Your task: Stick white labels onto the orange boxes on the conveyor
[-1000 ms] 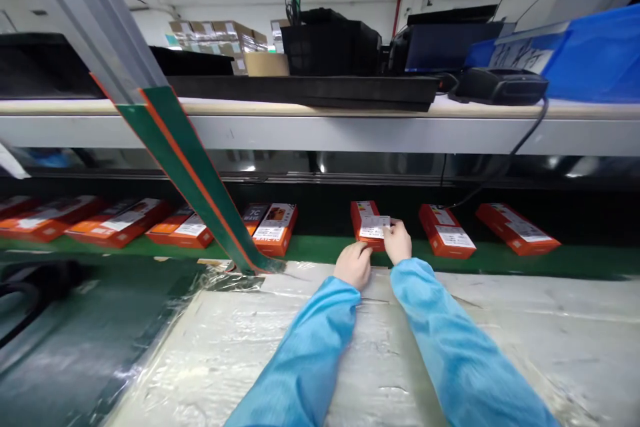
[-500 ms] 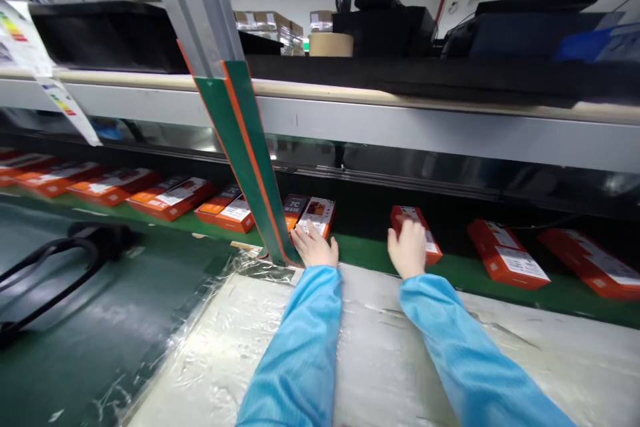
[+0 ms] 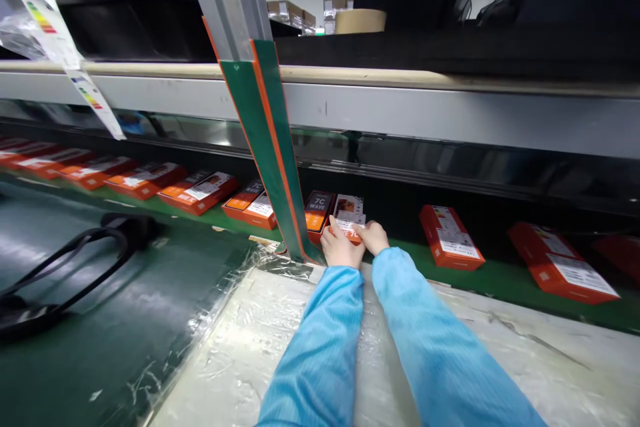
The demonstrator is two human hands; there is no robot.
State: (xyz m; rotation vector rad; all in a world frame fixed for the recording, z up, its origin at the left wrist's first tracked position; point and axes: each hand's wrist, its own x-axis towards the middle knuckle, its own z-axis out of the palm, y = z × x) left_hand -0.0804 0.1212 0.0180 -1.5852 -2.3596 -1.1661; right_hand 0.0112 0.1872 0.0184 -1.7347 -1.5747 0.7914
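Both my hands meet at a small orange phone box (image 3: 350, 205), its white-labelled face up, on the green belt (image 3: 403, 250) just right of the pillar. My left hand (image 3: 343, 251) has its fingers at the box's near left corner. At the near right corner, my right hand (image 3: 375, 238) pinches the edge with bent fingers. Part of the box's near side shows between them. Close beside it on the left lies a dark and orange "7C WAVE" box (image 3: 319, 209), partly behind the pillar. Another labelled orange box (image 3: 451, 238) lies apart on the right.
A green-clad pillar (image 3: 270, 147) with orange edges stands left of my hands. More orange boxes (image 3: 197, 192) line the belt. A grey shelf beam (image 3: 425, 113) crosses above. Black straps (image 3: 75, 260) lie at left, and a plastic-covered board (image 3: 225, 347) lies under my forearms.
My right hand has left the box on the right and moved left to the box at my left hand. My left hand now grips that box's near edge. The view has shifted.
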